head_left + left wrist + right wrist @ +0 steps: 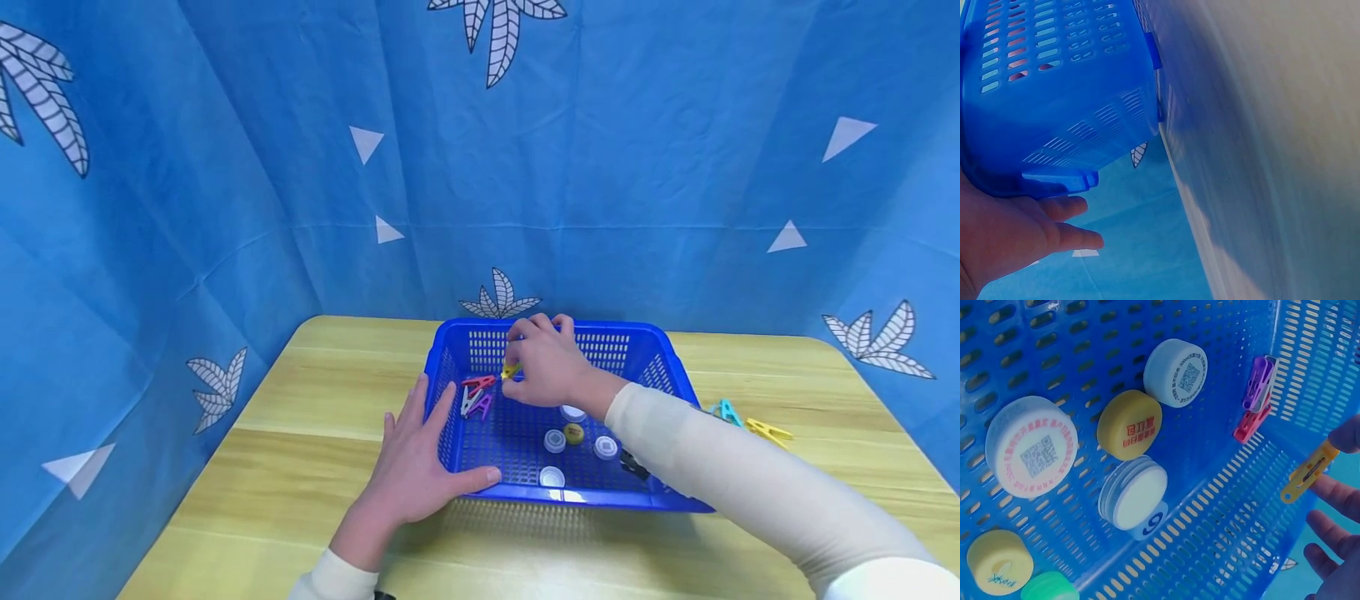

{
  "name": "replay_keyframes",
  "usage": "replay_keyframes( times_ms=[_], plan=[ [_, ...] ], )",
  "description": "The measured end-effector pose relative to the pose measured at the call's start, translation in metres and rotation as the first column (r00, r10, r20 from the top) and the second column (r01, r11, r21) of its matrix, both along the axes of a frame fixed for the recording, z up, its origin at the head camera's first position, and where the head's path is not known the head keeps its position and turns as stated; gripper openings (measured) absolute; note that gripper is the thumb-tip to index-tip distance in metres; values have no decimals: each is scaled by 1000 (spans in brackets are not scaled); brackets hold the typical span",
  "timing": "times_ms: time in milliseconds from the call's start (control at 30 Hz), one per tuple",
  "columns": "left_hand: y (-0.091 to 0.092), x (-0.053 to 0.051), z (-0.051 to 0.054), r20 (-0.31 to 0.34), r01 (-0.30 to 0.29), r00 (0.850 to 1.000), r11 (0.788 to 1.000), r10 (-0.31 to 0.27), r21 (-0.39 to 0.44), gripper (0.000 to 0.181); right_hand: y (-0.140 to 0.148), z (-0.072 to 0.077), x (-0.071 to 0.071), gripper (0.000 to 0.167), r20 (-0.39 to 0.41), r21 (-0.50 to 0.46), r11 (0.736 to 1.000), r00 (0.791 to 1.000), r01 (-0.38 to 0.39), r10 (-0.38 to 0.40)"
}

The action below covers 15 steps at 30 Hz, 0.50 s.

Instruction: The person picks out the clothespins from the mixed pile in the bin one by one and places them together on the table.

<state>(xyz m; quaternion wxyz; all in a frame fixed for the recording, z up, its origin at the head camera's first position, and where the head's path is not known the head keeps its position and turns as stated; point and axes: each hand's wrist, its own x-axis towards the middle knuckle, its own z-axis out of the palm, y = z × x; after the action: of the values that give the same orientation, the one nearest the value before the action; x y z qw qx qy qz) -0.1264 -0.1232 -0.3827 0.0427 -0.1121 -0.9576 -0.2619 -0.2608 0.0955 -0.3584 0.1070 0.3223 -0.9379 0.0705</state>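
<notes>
A blue plastic basket (600, 498) stands on the table. My left hand (416, 467) lies at its front left corner, fingers straight along the left side and thumb over the front rim. Above the basket's inside, my right hand (546, 362) pinches a yellow clothespin (1310, 472) between thumb and fingers. Near the left wall lie a red clothespin (480, 383), a white clothespin (469, 402) and a purple clothespin (483, 407). Several bottle caps sit on the basket floor, among them a yellow cap (1130, 425), a white cap (1032, 447) and a green cap (1050, 589).
To the right of the basket, a teal clothespin (728, 412) and another yellow clothespin (768, 432) lie on the wooden table (300, 450). A black clip (634, 467) is in the basket's right part, beside my forearm. A blue curtain (600, 167) hangs behind.
</notes>
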Motion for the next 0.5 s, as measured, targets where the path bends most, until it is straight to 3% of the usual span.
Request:
replay_keyframes(
  times_ms=[500],
  plan=[
    [-1, 1, -1, 2, 0, 1000, 1000, 0, 4, 121, 15, 11, 6, 12, -4, -24, 1000, 1000, 16, -16]
  ],
)
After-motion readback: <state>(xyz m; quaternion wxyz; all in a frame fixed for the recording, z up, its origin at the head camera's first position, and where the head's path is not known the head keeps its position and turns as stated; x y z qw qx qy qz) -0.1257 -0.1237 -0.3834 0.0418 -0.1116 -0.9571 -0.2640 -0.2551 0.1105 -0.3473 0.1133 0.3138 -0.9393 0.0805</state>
